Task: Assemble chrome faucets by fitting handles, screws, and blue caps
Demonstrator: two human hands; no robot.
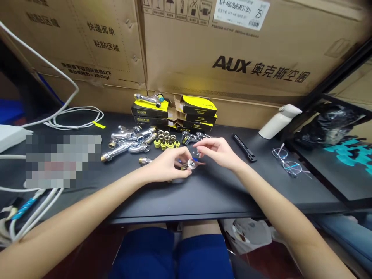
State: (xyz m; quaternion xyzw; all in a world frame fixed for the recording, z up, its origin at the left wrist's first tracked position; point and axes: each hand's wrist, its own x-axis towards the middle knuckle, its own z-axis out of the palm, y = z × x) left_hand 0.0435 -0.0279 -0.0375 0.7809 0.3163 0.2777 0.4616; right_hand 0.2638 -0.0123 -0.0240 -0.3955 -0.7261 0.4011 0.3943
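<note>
My left hand (167, 166) is closed around a small chrome faucet part (190, 165) with a round shiny end, held just above the black table (221, 193). My right hand (216, 149) pinches a tiny piece at the top of that same part, fingers curled. Behind the hands lie several chrome faucet bodies (128, 141) and a cluster of brass fittings with yellow caps (166, 141). More chrome pieces (193, 136) rest beside them.
Black-and-yellow boxes (197, 112) are stacked at the back, one with a chrome faucet (148, 99) on top. Large cardboard cartons (232, 46) form a wall behind. White cables (72, 116) lie left; a black tool (244, 147), a white bottle (279, 121) and glasses (286, 161) lie right.
</note>
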